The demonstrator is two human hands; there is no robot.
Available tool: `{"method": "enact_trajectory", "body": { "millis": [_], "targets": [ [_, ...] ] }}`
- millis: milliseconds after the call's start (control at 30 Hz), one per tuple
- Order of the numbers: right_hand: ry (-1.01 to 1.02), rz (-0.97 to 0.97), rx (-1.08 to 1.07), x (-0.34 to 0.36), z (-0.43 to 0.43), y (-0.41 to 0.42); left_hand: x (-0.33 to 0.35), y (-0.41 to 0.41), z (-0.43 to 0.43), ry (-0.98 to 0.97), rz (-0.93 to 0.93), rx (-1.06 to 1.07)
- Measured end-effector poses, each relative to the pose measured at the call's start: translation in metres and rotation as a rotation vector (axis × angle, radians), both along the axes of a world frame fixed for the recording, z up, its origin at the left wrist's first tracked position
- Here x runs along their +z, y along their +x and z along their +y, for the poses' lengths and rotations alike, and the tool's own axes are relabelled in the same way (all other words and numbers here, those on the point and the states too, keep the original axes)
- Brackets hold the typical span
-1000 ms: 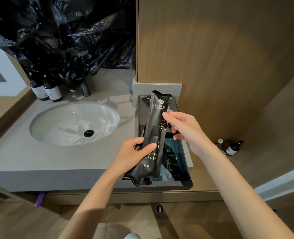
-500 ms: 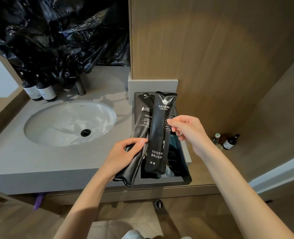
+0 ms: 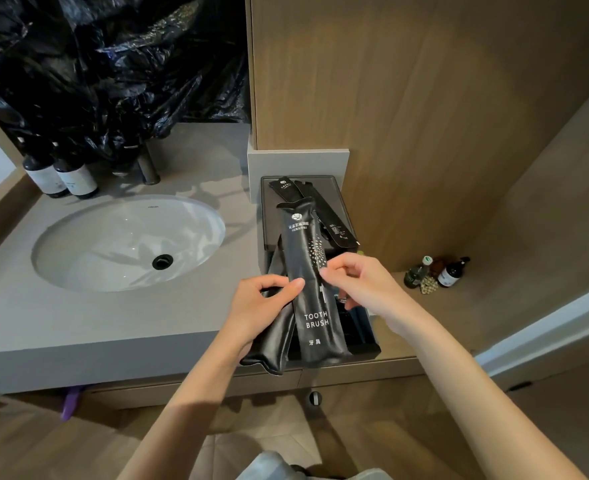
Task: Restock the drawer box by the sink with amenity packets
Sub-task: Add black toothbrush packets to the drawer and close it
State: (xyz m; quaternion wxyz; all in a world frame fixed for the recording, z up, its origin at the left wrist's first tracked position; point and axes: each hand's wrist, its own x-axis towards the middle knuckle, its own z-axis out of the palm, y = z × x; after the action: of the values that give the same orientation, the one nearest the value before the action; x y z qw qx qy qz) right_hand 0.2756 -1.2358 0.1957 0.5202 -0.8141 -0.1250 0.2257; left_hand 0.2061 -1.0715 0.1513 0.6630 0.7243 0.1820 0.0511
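The black drawer box (image 3: 267,216) stands on the counter right of the sink, its drawer (image 3: 367,342) pulled out toward me. Above the drawer I hold two long black packets. My right hand (image 3: 365,285) pinches the right edge of the front toothbrush packet (image 3: 315,327), printed "TOOTH BRUSH". My left hand (image 3: 260,313) grips the second toothbrush packet (image 3: 274,344), which slants down to the left behind the front one, and its thumb touches the front packet. A few more black packets (image 3: 334,223) lie on the box's top. The drawer's contents are mostly hidden.
A white oval sink (image 3: 127,244) is set in the grey counter (image 3: 26,323). Two dark bottles (image 3: 61,174) and a faucet (image 3: 147,168) stand behind it under a black plastic bag (image 3: 106,64). A wooden wall panel (image 3: 424,116) rises right of the box. Small bottles (image 3: 438,275) sit on the lower right ledge.
The two packets, held stacked together a second ago, have fanned apart. The right hand has drawn the front one lower over the drawer while the left keeps the other.
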Motion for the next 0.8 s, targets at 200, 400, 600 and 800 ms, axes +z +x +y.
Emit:
{"method": "enact_trajectory", "body": {
  "millis": [200, 400, 600, 800],
  "targets": [
    [-0.006, 0.017, -0.108, -0.020, -0.017, -0.010, 0.002, 0.001, -0.001, 0.081, -0.063, -0.011],
    [-0.044, 0.197, -0.080, -0.026, -0.047, -0.009, -0.006, -0.004, 0.038, 0.202, -0.058, 0.092],
    [-0.182, 0.284, -0.043, -0.051, -0.040, -0.005, -0.011, -0.009, 0.046, 0.191, -0.048, 0.071],
    [-0.224, 0.267, -0.123, -0.068, -0.014, 0.016, -0.012, -0.015, 0.044, 0.230, -0.046, 0.087]
  ]
}}
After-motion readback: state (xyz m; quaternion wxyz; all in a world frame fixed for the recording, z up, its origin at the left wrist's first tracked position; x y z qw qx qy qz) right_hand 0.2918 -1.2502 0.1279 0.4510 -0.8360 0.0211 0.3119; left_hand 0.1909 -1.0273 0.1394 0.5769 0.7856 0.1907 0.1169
